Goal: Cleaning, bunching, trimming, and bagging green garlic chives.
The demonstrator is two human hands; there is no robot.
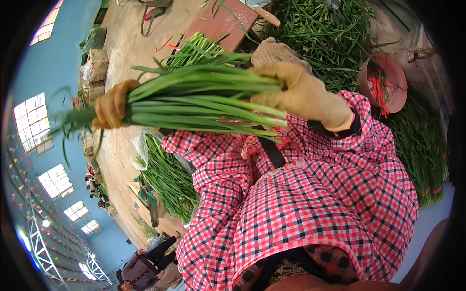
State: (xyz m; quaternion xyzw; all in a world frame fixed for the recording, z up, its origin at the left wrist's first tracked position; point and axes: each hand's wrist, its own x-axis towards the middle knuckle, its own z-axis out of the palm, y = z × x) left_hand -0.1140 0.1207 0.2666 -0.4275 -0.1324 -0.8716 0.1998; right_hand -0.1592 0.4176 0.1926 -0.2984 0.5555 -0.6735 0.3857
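A loose bunch of long green stalks, apparently garlic chives (196, 102), lies sideways in the air before my chest. My left hand (114, 103), in a tan glove, wraps around its leafy end, and leaf tips stick out beyond the fist. At the pale cut ends is my right hand (309, 92), also gloved and blurred, with thumb and fingers around the upper stalks. Lower stalks run free of it. Behind the bunch, another pile of cut stalks (198, 49) rests against a reddish-brown board (235, 22). A beige knitted item (278, 52) is partly hidden behind my right hand.
A wooden-handled knife (267, 16) lies on the board's edge. Loose greens (320, 36) are heaped behind. A pink bucket (395, 82) holds red ties, above banded bunches (418, 152). More stalks (169, 174) lie left beside a plastic bag (140, 149). A person (145, 269) is at lower left.
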